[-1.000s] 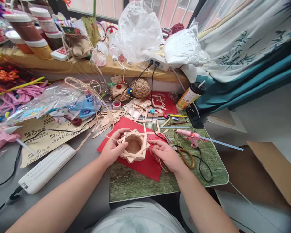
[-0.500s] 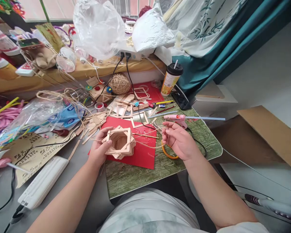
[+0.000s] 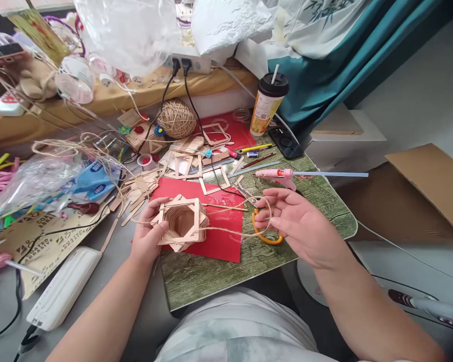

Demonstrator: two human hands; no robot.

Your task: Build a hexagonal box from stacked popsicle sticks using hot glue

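- Two bare hands work around the stick box (image 3: 183,216), which is over the red sheet (image 3: 222,246) with its open top showing; whether its base rests there I cannot tell.
- Left hand (image 3: 148,234): gripping the box's left side, thumb on the rim, fingers behind. A firm but light hold seems best, since thin sticks could crack or shift.
- Right hand (image 3: 302,229): right of the box, fingers loosely curled and parted within a loop of twine (image 3: 230,232); whether they pinch it I cannot tell.
- Good handling would likely mean drawing the twine evenly, keeping that loop from twisting, and steering it off the scissors (image 3: 271,240) to the box's right.
- Surface: a green wood-patterned tabletop (image 3: 204,281) shows nearer than the box; a grey surface (image 3: 109,266) lies to its left.
- Loose sticks (image 3: 139,186) crowd beyond the box to the left, the twine ball (image 3: 176,118) sits farther beyond it, and the pink glue gun (image 3: 277,173) lies beyond to its right.
- Room: a cloth-covered ledge (image 3: 109,108) runs beyond the box; a teal curtain (image 3: 313,95) and cardboard (image 3: 430,176) stand well to its right.
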